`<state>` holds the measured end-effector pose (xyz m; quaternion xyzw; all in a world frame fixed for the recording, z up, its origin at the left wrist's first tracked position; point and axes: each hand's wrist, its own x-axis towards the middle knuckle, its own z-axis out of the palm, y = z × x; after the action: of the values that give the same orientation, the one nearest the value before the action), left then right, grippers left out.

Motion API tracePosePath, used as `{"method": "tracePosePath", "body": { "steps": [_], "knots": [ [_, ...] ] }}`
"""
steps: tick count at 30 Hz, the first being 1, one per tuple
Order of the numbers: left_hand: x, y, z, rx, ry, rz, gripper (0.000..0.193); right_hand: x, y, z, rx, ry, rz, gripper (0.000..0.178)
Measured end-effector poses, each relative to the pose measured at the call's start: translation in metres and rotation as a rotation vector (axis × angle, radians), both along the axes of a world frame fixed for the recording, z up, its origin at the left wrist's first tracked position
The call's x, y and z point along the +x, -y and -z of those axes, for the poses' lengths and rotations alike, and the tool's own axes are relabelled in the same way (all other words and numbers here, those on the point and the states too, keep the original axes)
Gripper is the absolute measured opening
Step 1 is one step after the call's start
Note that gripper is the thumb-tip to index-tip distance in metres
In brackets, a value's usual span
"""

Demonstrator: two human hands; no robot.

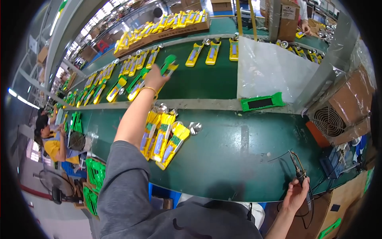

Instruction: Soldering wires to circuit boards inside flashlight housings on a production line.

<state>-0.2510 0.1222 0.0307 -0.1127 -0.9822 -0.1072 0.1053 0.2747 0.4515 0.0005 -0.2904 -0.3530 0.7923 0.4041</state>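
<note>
My left hand (155, 78) reaches far forward over the green conveyor belt, its fingers closed on a yellow-and-green lamp housing (169, 66); part of its grip is hidden. Low at the right, my right hand (296, 194) holds a soldering iron (299, 169) by its dark handle, tip pointing up and away from me. A strand of solder wire (280, 155) shows near the tip. On the green bench, left of the middle, a few yellow housings (172, 145) with purple cells and green wiring lie side by side. Round silver lamp heads (195, 128) sit next to them.
Rows of yellow housings (213, 53) lie on the belt, and a carton (181, 32) heaped with more stands behind. A green frame (262, 102) rests on the ledge by a white sheet (264, 67). At right are a fan (329, 120) and a blue box (333, 162). A co-worker (51, 139) sits far left.
</note>
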Motion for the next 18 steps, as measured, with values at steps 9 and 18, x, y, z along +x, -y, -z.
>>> {"method": "tracePosePath", "body": {
  "steps": [9, 18],
  "knots": [
    [-0.041, -0.041, 0.024, -0.097, 0.071, 0.097, 0.079, -0.003, -0.007, 0.002, 0.000, 0.142, 0.109, 0.020],
    [-0.076, -0.224, 0.042, -0.090, 0.382, -0.122, 0.105, -0.032, -0.002, -0.007, 0.021, 0.197, 0.095, 0.019]
  ]
}}
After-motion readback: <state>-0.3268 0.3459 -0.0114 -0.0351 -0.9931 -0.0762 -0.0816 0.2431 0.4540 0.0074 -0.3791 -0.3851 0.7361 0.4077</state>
